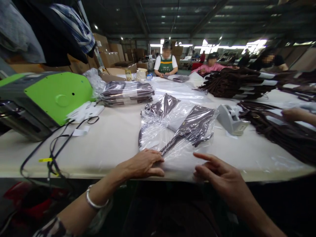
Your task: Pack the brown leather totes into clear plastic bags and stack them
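In front of me on the table lies a clear plastic bag with a dark brown folded garment inside and a pale sheet between its dark parts. My left hand rests at the bag's near left edge, fingers stretched out and thumb apart, gripping nothing. Close to the near right corner of the bag is my right hand, its index finger extended and the others loosely bent. Nothing shows between its fingers; whether it touches the plastic I cannot tell.
A grey tape dispenser stands right of the bag. Wrapped bundles lie behind it. Brown garments are piled at the right, where another person's hand reaches in. A green machine and black cables occupy the left.
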A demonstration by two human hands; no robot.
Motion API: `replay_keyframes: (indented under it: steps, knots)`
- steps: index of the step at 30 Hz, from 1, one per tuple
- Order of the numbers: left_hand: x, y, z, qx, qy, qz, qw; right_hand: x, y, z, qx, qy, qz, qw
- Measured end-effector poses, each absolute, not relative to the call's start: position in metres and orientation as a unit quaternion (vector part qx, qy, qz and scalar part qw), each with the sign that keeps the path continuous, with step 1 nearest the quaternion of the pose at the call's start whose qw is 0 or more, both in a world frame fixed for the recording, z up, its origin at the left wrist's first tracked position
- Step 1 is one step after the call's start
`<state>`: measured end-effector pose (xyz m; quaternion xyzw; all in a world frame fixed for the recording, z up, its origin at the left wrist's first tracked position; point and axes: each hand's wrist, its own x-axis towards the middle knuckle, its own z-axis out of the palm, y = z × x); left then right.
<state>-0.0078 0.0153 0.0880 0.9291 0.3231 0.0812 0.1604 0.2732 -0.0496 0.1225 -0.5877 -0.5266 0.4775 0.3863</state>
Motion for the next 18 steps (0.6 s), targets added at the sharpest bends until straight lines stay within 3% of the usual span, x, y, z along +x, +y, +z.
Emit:
replay_keyframes:
  steps: [5, 13, 15, 18]
  knots:
    - [-0.009, -0.003, 0.058, 0.909, 0.377, 0.160, 0.074, 0.271, -0.004, 0.149, -0.497, -0.603, 0.542, 0.308]
    - [0.004, -0.003, 0.033, 0.834, 0.484, 0.263, -0.037, 0.252, 0.073, 0.145, -0.530, -0.768, 0.183, 0.310]
    - [-0.003, -0.002, 0.033, 0.815, 0.504, 0.282, -0.050, 0.246, 0.091, 0.136, -0.499, -0.779, 0.152, 0.347]
    - [-0.018, 0.000, 0.034, 0.769, 0.554, 0.311, -0.072, 0.237, 0.105, 0.118, -0.505, -0.755, 0.203, 0.367]
